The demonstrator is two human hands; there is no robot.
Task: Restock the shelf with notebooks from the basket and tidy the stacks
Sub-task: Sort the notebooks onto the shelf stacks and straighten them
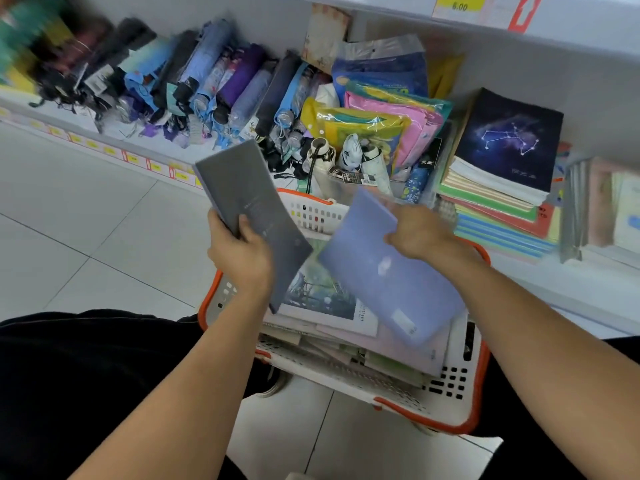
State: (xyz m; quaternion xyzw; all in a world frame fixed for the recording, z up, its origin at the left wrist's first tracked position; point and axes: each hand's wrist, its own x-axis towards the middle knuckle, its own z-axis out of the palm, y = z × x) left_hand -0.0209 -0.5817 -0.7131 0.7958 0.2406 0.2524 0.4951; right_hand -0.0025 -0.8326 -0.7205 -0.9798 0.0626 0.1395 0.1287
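A white basket with an orange rim [460, 407] stands on the floor in front of me, holding several notebooks [332, 306]. My left hand [242, 251] grips a grey notebook [242, 199] lifted above the basket's left side. My right hand [419, 233] holds a lilac notebook [388, 271] by its upper edge, tilted over the basket. On the low shelf at the right lies a stack of notebooks [498, 202] topped by a dark constellation cover [509, 140].
Folded umbrellas [207, 88] fill the shelf's left part, and plastic-wrapped packs [377, 123] lie in the middle. More books [609, 206] stand at the far right. An upper shelf edge with a price tag [459, 5] overhangs. White floor tiles [86, 237] lie to the left.
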